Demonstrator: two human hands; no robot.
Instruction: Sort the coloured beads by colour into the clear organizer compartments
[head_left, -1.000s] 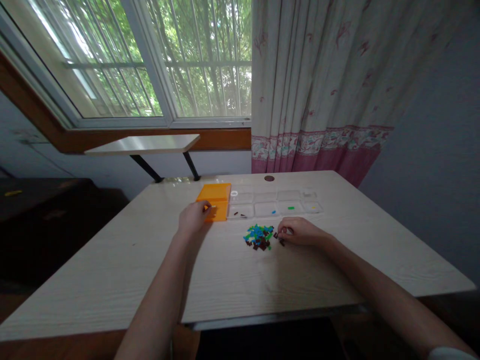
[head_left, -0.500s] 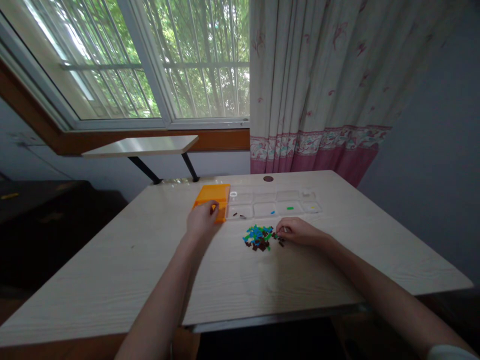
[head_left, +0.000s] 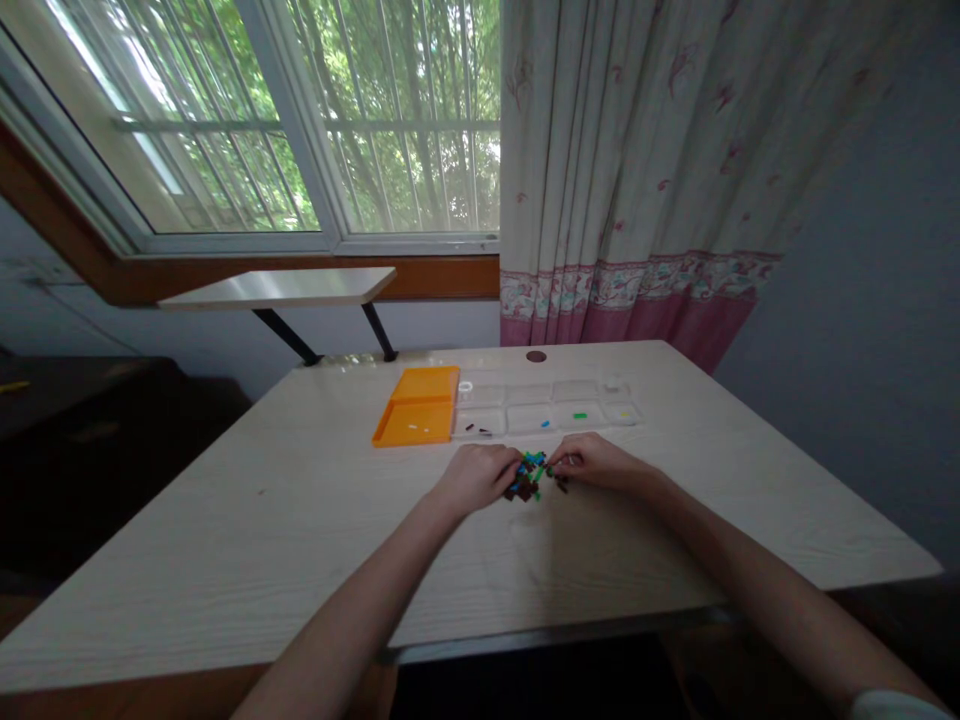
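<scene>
A small heap of blue, green and brown plastic building pieces lies on the table. My left hand reaches over the heap's left side, its fingers curled together at the pieces; whatever they pinch is hidden. At the heap's right edge my right hand has thumb and forefinger closed beside a few brown pieces; anything between them is too small to make out. Behind the heap is a clear compartment tray with a few brown, blue, green and yellow pieces in its front row. Two small white pieces lie in the orange tray on the left.
A raised white shelf on black legs stands at the table's back left. A round brown cable-hole cover is set near the back edge of the pale wooden table. Beyond are a barred window and a floral curtain.
My left hand has moved from the orange tray, right and toward me, to the heap, uncovering the white pieces. My right hand has stayed nearly still at the heap's right edge.
</scene>
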